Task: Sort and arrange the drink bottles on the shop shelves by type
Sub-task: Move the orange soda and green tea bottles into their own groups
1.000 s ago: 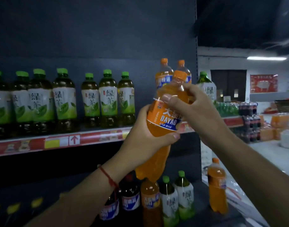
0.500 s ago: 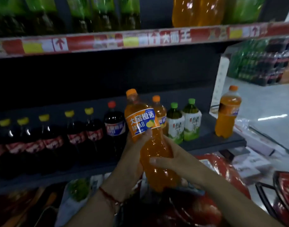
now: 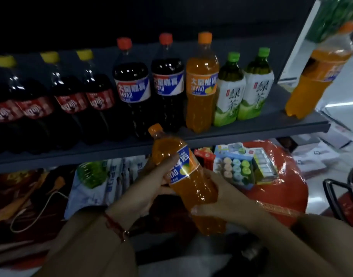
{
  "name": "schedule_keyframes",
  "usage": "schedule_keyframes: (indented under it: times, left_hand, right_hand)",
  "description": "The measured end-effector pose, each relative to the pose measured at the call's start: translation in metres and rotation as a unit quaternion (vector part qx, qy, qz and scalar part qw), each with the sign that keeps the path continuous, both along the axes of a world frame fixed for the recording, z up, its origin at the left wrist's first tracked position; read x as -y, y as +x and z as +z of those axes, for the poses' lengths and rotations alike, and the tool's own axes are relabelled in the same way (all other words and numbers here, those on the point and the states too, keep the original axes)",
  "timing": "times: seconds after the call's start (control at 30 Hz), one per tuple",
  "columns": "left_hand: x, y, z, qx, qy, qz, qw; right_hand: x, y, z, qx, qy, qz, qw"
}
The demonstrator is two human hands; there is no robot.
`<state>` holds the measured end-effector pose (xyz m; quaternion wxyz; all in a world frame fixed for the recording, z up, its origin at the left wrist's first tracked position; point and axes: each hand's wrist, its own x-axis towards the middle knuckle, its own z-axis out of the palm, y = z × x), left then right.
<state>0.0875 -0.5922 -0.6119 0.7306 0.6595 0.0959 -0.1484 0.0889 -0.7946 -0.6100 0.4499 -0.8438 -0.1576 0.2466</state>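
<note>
An orange soda bottle is tilted in both my hands below the grey shelf. My left hand grips it at the label, and my right hand grips its lower body. On the shelf stand several yellow-capped cola bottles, two red-capped dark soda bottles, one orange soda bottle and two green tea bottles. Another orange soda bottle stands alone at the shelf's right end.
Under the shelf lie packaged goods on a red bag, plus printed bags and a cable at left. A black-framed red object sits at the right edge. The pale floor lies beyond the shelf's end.
The bottle in my hands has come down from the upper shelf to below the lower shelf, and my view has dropped and moved closer to the lower shelf.
</note>
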Motion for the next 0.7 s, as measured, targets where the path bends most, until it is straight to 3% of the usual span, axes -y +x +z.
schedule_keyframes:
  times: [0.17, 0.3, 0.43, 0.7]
  left_hand:
    - [0.008, 0.005, -0.004, 0.010, 0.027, 0.036, 0.999]
    - [0.018, 0.006, -0.002, 0.021, 0.045, 0.058, 0.997]
    - [0.032, 0.006, -0.003, 0.040, 0.057, 0.054, 0.996]
    - [0.052, 0.011, 0.012, 0.128, 0.171, -0.024, 0.977]
  right_hand:
    - [0.000, 0.001, -0.023, 0.015, -0.044, -0.006, 0.999]
    - [-0.003, 0.008, -0.032, -0.054, 0.069, -0.082, 0.993]
    - [-0.003, 0.011, -0.038, -0.059, 0.098, -0.118, 0.986]
    - [0.020, 0.022, -0.030, 0.028, 0.106, -0.118, 0.987]
